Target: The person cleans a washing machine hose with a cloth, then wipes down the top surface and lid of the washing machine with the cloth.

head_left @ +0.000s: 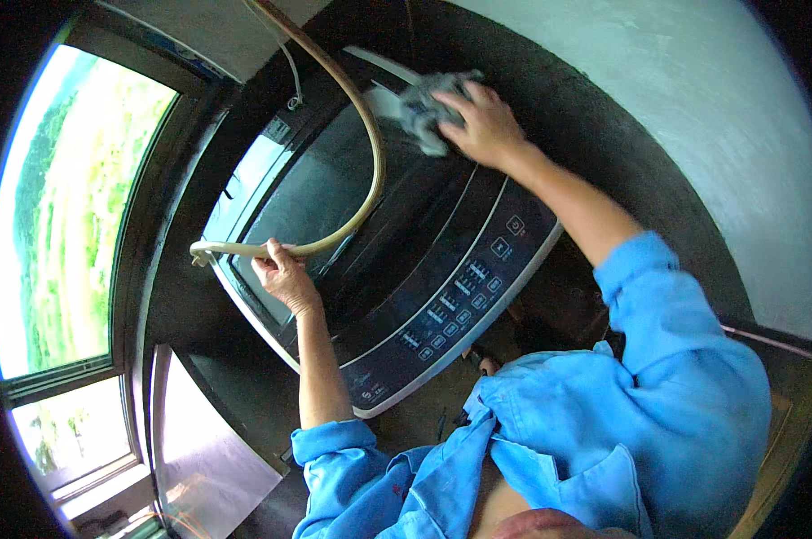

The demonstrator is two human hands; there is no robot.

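A top-loading washing machine with a dark lid [406,202] stands before me. Its curved control panel [446,316] bears rows of button symbols along the near edge. My right hand [483,128] grips a crumpled grey cloth [429,111] at the far right part of the machine's top; both look slightly blurred. In my left hand [285,276] is a beige flexible hose [372,162], held near its free end over the left side of the lid. From there the hose loops up and leaves view at the top.
A bright window [76,215] in a dark frame lies to the left. Behind the machine runs a wall, dark below and pale above [682,101]. A thin pale cord [291,67] hangs near the back left corner. Dark floor [413,384] shows between the machine and my body.
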